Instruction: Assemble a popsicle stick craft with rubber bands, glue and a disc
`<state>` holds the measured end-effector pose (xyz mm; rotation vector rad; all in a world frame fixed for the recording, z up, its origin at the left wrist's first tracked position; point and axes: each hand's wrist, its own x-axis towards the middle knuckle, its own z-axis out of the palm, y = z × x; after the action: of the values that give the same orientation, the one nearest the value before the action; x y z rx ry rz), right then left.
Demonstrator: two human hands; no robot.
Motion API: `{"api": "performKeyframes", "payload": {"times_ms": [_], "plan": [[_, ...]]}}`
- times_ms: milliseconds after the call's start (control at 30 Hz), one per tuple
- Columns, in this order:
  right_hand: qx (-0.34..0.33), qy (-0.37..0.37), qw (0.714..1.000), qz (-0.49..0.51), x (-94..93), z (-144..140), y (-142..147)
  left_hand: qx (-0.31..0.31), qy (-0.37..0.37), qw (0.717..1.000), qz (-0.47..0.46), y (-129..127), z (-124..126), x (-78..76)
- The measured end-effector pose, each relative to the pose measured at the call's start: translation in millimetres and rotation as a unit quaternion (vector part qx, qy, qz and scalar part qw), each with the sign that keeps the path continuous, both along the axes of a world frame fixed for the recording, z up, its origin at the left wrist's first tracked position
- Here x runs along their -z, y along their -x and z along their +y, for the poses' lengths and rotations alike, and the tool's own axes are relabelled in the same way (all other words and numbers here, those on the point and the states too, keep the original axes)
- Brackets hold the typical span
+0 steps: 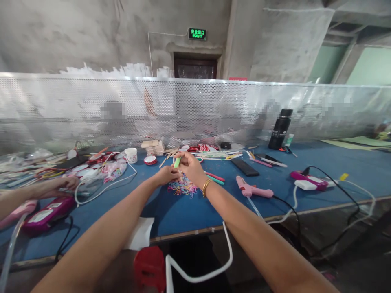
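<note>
My right hand [191, 165] is closed around a light green stick [177, 162], held upright over the blue table [336, 167]. Beside it, my left hand [167, 175] pinches at the lower end of the same stick; whether it grips the stick or a band I cannot tell. Just below both hands lies a heap of small coloured rubber bands [183, 188]. A gold bracelet [207, 186] sits on my right wrist.
A pink glue gun [252, 189] with a cable lies to the right, and a black remote-like bar [244, 166] behind it. Wooden sticks [153, 146], red tins and a white cup [131, 154] stand further back. Another person's hand [55, 186] rests at the left. A perforated screen [195, 108] borders the table.
</note>
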<state>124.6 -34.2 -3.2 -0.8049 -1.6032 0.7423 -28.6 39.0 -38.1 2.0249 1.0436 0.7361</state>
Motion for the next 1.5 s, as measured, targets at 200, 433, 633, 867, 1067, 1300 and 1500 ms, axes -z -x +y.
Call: {"api": "performKeyframes", "payload": {"times_ms": [200,433,633,867,1067,1300,1500], "plan": [[0.143,-0.040,0.989,0.027,34.5,-10,4,0.016,0.026,0.999,0.011,-1,-3,-3.8],[0.168,-0.011,0.986,0.018,40.7,-13,-1,0.020,0.036,0.999,0.014,1,2,-1.4],[0.212,-0.007,0.977,0.010,51.5,-2,-4,0.022,0.030,0.999,0.016,1,2,-1.6],[0.225,-0.055,0.970,-0.066,51.7,-5,-6,0.035,0.027,0.999,0.009,-1,-1,-4.5],[0.228,-0.104,0.966,-0.071,53.2,-3,-7,0.036,0.041,0.998,-0.003,-4,-5,-7.0],[0.217,-0.121,0.967,-0.063,56.1,1,-6,0.031,0.053,0.998,-0.013,-4,-4,-5.8],[0.220,-0.125,0.964,-0.078,56.3,2,-6,0.035,0.046,0.998,-0.013,-4,-3,-5.8]]}}
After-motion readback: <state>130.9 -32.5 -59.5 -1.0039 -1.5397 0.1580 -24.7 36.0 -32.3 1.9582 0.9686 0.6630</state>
